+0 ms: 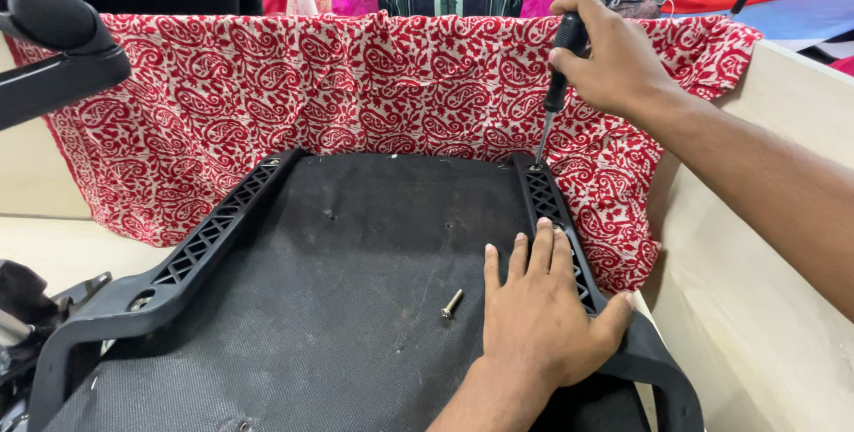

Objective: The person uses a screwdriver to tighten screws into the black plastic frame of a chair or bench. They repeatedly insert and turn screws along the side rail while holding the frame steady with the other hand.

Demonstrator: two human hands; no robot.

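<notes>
A black chair seat (338, 281) lies upside down in front of me, its fabric underside up, with a black plastic lattice bracket (209, 236) along the left side and another (556, 218) along the right. My left hand (543, 307) rests flat on the seat and the right bracket. My right hand (609, 54) grips a black-handled screwdriver (556, 94), its tip set on the far end of the right bracket. A loose metal screw (452, 304) lies on the fabric just left of my left hand.
A red and white patterned cloth (356, 85) drapes over the partition behind the seat. A black armrest part (53, 40) juts in at the upper left. A pale wooden panel (765, 290) rises on the right. Coloured garments hang behind.
</notes>
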